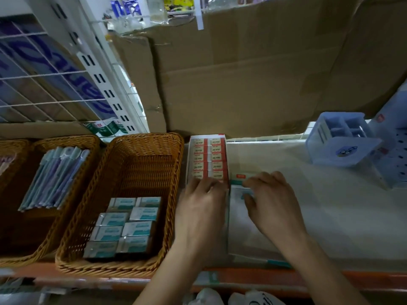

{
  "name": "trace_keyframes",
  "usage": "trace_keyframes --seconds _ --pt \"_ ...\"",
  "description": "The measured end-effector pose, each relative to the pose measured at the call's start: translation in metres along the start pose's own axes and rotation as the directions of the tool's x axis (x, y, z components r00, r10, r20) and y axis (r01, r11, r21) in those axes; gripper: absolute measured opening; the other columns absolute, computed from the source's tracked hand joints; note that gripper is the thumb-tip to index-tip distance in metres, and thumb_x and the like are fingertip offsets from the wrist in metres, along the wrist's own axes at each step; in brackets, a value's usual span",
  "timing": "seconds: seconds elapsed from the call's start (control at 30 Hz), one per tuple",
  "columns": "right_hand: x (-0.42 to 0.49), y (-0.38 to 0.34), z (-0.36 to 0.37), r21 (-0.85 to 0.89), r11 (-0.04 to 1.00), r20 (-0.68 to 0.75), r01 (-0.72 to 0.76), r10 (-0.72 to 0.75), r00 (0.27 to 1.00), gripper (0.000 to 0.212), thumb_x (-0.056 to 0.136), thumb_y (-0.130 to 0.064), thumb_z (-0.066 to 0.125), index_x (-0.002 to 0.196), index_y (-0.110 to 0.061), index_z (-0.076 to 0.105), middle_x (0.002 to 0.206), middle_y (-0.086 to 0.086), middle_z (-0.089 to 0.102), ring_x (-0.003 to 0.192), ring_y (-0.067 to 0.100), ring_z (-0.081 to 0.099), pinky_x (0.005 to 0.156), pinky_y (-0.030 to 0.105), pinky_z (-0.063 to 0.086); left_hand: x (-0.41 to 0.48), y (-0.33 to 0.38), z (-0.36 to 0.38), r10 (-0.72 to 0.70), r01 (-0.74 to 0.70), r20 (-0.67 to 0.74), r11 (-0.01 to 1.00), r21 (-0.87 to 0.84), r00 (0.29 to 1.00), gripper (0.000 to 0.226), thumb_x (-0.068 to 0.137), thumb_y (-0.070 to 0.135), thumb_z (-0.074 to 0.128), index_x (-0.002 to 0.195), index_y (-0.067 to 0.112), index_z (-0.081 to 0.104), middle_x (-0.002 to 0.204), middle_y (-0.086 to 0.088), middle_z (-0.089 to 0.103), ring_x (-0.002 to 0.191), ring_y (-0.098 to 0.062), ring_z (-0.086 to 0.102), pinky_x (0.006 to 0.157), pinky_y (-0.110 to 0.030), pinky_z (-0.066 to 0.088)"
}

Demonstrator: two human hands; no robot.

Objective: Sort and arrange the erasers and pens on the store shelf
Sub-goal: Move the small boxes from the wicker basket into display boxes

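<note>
The box of erasers [208, 159] lies on the shelf [330, 205], its length running front edge to back. My left hand [201, 208] rests palm-down on its near end, fingers fairly straight. My right hand [273, 203] bends over the flat pack [240, 216] beside it; I cannot tell whether it grips.

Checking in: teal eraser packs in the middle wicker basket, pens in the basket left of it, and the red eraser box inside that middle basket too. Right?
Not quite. The head view shows the red eraser box outside the middle wicker basket, standing on the white shelf just right of it. The teal eraser packs and pens are as you say.
</note>
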State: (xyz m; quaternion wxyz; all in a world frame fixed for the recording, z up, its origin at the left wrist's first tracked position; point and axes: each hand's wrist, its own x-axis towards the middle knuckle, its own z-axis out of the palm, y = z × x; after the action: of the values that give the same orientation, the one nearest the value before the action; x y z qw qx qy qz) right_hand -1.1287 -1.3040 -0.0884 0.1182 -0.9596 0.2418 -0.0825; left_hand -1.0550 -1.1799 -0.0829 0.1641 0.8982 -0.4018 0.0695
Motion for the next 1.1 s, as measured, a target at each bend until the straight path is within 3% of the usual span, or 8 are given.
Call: trace_keyframes --seconds 0.13,0.27,0.37,0.5,0.8,0.9,0.97,1.1 --pt "0.012 -0.049 -0.004 0.321 0.927 0.015 0.195 -0.211 0.977 0.025 0.088 -0.018 0.061 0.112 -0.023 0.067 0.115 -0.001 0.063 0.109 0.020 0.053 0.095 0.030 0.043 -0.012 -0.047 -0.034 -0.087 0.088 -0.096 0.996 0.006 0.992 0.024 0.070 0.004 0.076 0.092 0.015 0.072 0.092 -0.005 0.071 0.083 -0.028 0.062 0.068 -0.034 0.051" --pt "0.022 -0.108 0.007 0.403 0.820 0.016 0.408 -0.451 0.892 0.025 0.091 -0.016 0.055 0.115 -0.018 0.063 0.112 0.001 0.057 0.106 0.017 0.049 0.092 0.027 0.042 -0.024 -0.103 -0.044 -0.234 0.219 0.083 0.963 0.155 0.969 0.044 0.073 0.007 0.072 0.115 0.012 0.062 0.115 -0.012 0.062 0.100 -0.036 0.059 0.081 -0.043 0.051" --pt "0.025 -0.144 0.024 0.326 0.816 0.112 0.478 -0.536 0.837 0.028 0.091 -0.011 0.053 0.118 -0.014 0.058 0.115 0.002 0.052 0.111 0.019 0.043 0.092 0.032 0.043 -0.037 -0.130 -0.046 -0.351 0.291 0.279 0.928 0.233 0.894 0.062 0.088 0.020 0.053 0.144 0.025 0.027 0.145 -0.006 0.034 0.130 -0.029 0.039 0.104 -0.042 0.040" --pt "0.024 -0.167 0.034 0.052 0.842 0.294 0.536 -0.526 0.798 0.025 0.087 -0.004 0.053 0.111 -0.007 0.060 0.111 0.010 0.051 0.106 0.029 0.045 0.085 0.037 0.041 -0.049 -0.142 -0.053 -0.378 0.301 0.250 0.906 0.298 0.891 0.052 0.091 0.019 0.053 0.140 0.022 0.035 0.142 -0.001 0.039 0.122 -0.022 0.047 0.097 -0.028 0.044" --pt "0.032 -0.166 0.031 0.236 0.871 0.246 0.430 -0.482 0.841 0.028 0.088 -0.006 0.056 0.112 -0.016 0.047 0.108 0.003 0.054 0.097 0.021 0.053 0.073 0.031 0.044 -0.045 -0.148 -0.071 -0.279 0.253 0.163 0.953 0.166 0.946 0.020 0.093 0.023 0.053 0.112 0.026 0.054 0.110 0.005 0.063 0.101 -0.018 0.059 0.084 -0.026 0.046" --pt "0.035 -0.154 0.013 0.405 0.853 0.139 0.329 -0.413 0.900 0.021 0.093 -0.010 0.050 0.111 -0.021 0.048 0.107 -0.001 0.051 0.093 0.018 0.054 0.078 0.034 0.048 -0.037 -0.141 -0.081 -0.258 0.263 0.088 0.963 -0.053 0.962 0.026 0.094 0.018 0.052 0.117 0.027 0.056 0.112 0.003 0.058 0.097 -0.019 0.058 0.080 -0.027 0.047" --pt "0.036 -0.139 0.001 0.477 0.829 0.074 0.292 -0.369 0.926 0.020 0.095 -0.016 0.048 0.113 -0.023 0.049 0.110 -0.004 0.049 0.095 0.013 0.051 0.080 0.025 0.045 -0.027 -0.131 -0.083 -0.205 0.214 0.070 0.962 -0.167 0.976 0.032 0.094 0.015 0.048 0.124 0.027 0.055 0.119 0.001 0.051 0.103 -0.020 0.055 0.082 -0.020 0.044" --pt "0.028 -0.098 -0.015 0.449 0.878 0.202 0.166 -0.281 0.938 0.037 0.088 -0.020 0.057 0.117 -0.032 0.038 0.113 -0.010 0.034 0.098 0.005 0.042 0.074 0.012 0.036 -0.009 -0.095 -0.068 -0.042 0.087 0.166 0.958 -0.273 0.985 0.046 0.090 0.010 0.054 0.133 0.024 0.046 0.126 0.003 0.039 0.112 -0.017 0.047 0.086 -0.011 0.036"
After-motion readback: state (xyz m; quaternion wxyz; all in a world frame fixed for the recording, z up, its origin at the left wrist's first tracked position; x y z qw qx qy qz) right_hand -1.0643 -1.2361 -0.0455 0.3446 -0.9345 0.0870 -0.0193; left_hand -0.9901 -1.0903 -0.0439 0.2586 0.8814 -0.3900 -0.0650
